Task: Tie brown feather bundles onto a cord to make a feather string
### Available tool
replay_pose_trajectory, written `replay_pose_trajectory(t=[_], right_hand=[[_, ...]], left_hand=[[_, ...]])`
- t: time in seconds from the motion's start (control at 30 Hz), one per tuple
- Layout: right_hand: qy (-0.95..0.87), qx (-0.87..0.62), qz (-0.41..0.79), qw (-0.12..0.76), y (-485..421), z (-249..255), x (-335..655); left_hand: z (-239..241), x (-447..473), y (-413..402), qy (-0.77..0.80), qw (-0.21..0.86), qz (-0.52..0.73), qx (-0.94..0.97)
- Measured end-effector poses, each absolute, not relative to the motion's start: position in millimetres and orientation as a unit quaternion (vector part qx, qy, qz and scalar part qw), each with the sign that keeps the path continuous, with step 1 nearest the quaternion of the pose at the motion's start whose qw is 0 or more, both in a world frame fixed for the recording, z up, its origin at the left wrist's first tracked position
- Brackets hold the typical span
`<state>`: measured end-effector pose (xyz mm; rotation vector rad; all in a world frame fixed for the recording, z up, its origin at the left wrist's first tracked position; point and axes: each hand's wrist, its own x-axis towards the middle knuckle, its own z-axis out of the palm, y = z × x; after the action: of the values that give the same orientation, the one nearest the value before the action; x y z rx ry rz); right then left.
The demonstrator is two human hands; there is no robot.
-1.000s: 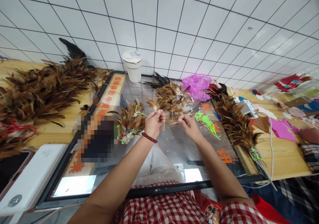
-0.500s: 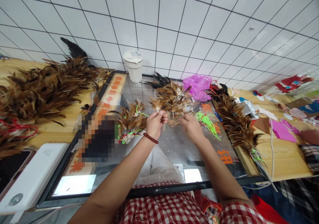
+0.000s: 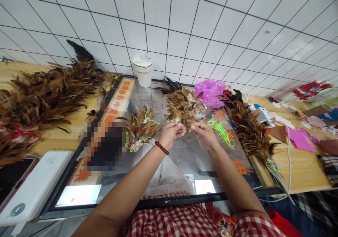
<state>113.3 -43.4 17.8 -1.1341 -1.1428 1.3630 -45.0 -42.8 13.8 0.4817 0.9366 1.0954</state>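
At centre above the black-framed glass tabletop [image 3: 198, 163], a fluffy tan feather tuft [image 3: 177, 116] pinched in my left hand [image 3: 172, 133], my right hand [image 3: 205, 135] just right, fingertips together, contents unclear to me, brown feather pile [image 3: 182, 100] beyond, neon-green cord bundle [image 3: 221, 133] right, white lidded cup [image 3: 143, 72] far left.

Your desk [image 3: 303, 170] is smooth, grained wood, and the glass-like panel [image 3: 185, 159] before you is glossy enough to mirror the shiny wall tiles [image 3: 153, 22]. You face rough, ragged feathers [image 3: 182, 103], a thin, crinkled, glossy plastic bag [image 3: 209, 93] and a smooth, matt-looking cup [image 3: 143, 73], while your shirt [image 3: 171, 219] is matt cloth and your bracelet [image 3: 161, 147] smooth beads.
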Motion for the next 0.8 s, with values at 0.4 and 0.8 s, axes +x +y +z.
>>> replay_pose_trajectory(t=[0.4,0.8], right_hand=[[-0.366,-0.461,0.612,0.527,-50,10,95],[-0.787,-0.519,0.12,0.312,-42,-4,113]], left_hand=[[13,-40,-51,0.397,0.784,0.396,0.266],[16,-48,-39,0.382,0.7,0.564,0.214]])
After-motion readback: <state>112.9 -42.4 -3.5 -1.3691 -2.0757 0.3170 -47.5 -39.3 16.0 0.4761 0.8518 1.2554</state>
